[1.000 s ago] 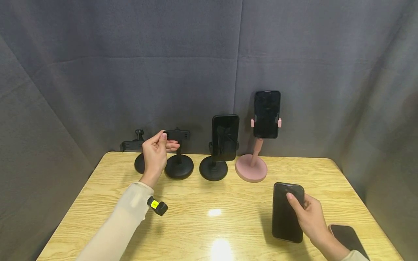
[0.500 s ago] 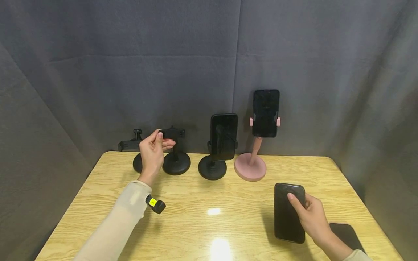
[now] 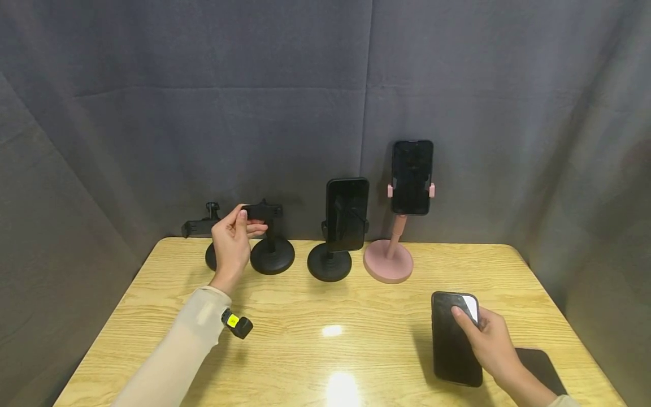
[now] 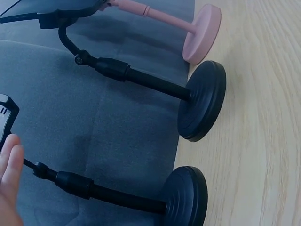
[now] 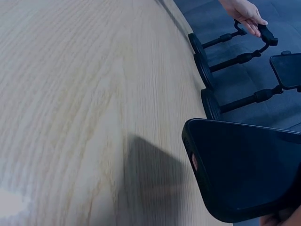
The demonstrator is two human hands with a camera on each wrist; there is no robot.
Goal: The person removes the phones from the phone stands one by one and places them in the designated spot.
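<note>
My left hand (image 3: 231,243) pinches the left end of the clamp (image 3: 267,212) on a black phone stand, second from the left. That stand's round base (image 3: 272,257) sits on the table; the left wrist view shows its slim black stem (image 4: 122,197) and my fingers (image 4: 10,174) at the clamp. My right hand (image 3: 490,345) grips a black phone (image 3: 452,350), thumb across its upper screen and the other fingers behind it. In the right wrist view the phone (image 5: 249,165) is seen up close, held above the wooden surface, where a shadow falls.
Another black stand (image 3: 200,228) is partly behind my left hand. To the right, a black stand (image 3: 329,263) and a pink stand (image 3: 389,261) each hold a phone. One more phone (image 3: 541,370) lies at the table's right, partly behind my right wrist. Grey curtain surrounds the table.
My left hand and the pinched clamp have shifted slightly left. The phone in my right hand has moved a little right and down, and its top corner now catches a bright reflection.
</note>
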